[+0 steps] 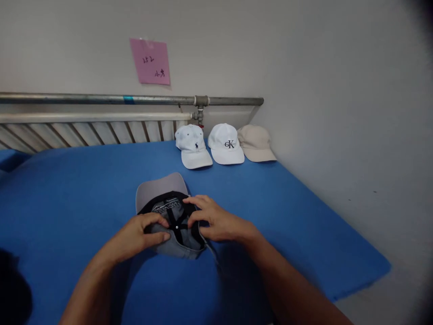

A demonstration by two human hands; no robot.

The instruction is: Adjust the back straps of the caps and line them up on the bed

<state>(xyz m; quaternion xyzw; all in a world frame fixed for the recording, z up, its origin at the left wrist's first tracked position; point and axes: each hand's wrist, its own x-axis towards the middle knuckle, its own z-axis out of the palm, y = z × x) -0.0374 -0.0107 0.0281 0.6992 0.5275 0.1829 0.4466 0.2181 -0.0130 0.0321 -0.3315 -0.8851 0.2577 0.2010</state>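
Observation:
A grey baseball cap (161, 188) lies upside down on the blue-covered table, its inside facing up and its brim pointing away from me. Black bands and stitched lettering show inside the crown. My left hand (142, 232) grips the cap's left edge, with thumb and fingertips reaching over the opening. On the opposite edge, my right hand (214, 219) has its fingers bent into the crown and its thumb by the rim near the back strap. Parts of the cap's sides are hidden behind my hands.
Along the back stand a white cap with a small logo (191, 140), a white cap with letters (226, 142) and a beige cap (256, 141). Behind the blue table cover (84, 189) are metal pipes (101, 99) and a radiator (88, 133). A wall (355, 135) borders the right.

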